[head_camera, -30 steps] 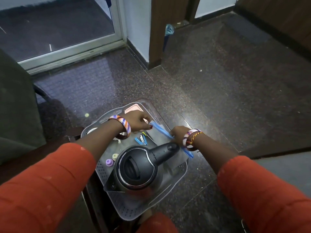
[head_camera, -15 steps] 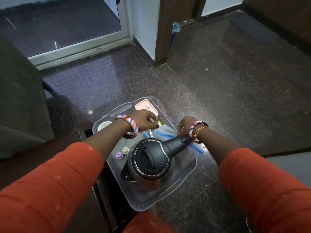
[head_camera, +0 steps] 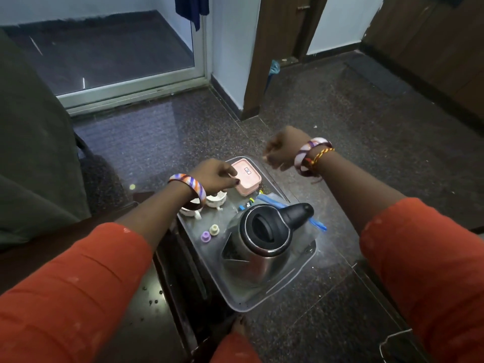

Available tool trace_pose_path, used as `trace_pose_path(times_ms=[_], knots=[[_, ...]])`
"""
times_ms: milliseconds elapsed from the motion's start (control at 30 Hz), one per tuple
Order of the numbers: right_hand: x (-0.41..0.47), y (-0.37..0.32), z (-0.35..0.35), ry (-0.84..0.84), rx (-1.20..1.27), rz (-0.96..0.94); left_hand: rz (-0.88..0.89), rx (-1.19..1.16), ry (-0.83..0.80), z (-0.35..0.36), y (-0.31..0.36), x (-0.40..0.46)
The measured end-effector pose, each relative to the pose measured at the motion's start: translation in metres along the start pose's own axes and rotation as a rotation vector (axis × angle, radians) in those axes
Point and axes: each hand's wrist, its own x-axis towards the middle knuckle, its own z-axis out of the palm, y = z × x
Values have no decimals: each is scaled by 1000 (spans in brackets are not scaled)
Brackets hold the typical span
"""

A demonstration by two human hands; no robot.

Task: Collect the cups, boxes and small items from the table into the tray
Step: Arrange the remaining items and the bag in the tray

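Two hands are hovering over the clear plastic tray (head_camera: 272,292): the left hand (head_camera: 214,176) is touching the pink lidded box (head_camera: 247,176) at its far edge; the right hand (head_camera: 284,148) is hanging clenched, grasping nothing, above the far rim.

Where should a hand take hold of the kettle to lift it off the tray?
Probably by the black handle of the kettle, coming from the right and far side: it juts out that way over the tray, free of the small items, while the body is wide and smooth.
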Motion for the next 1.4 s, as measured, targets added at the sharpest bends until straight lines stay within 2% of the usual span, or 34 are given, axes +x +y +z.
trace_pose_path(times_ms=[167,433,600,733,833,967,1100,1233,1333,1400], knots=[[-25,-95,26,1,38,-190,22,-80,86,-33,-27,-53],[-39,-193,133,-144,-30,-291,-163,-62,191,-68,-147,-154],[-46,-212,234,-296,-165,-297,-366,-56,213,-64,-229,-208],[-52,-214,309,-494,-244,-302,-474,-39,200,-54,-275,-240],[-55,-208,372,-668,-503,-430,-542,-12,164,-42,-302,-256],[-59,-201,426,-753,-803,-536,-572,40,101,-24,-324,-266],[-56,-184,447,-711,-853,-565,-568,71,45,-8,-329,-263],[-57,-176,451,-636,-723,-497,-555,59,-31,-2,-333,-253],[-64,-173,436,-559,-583,-382,-502,88,-46,-4,-327,-240],[-67,-165,421,-454,-375,-233,-449,83,-17,-10,-314,-228]])
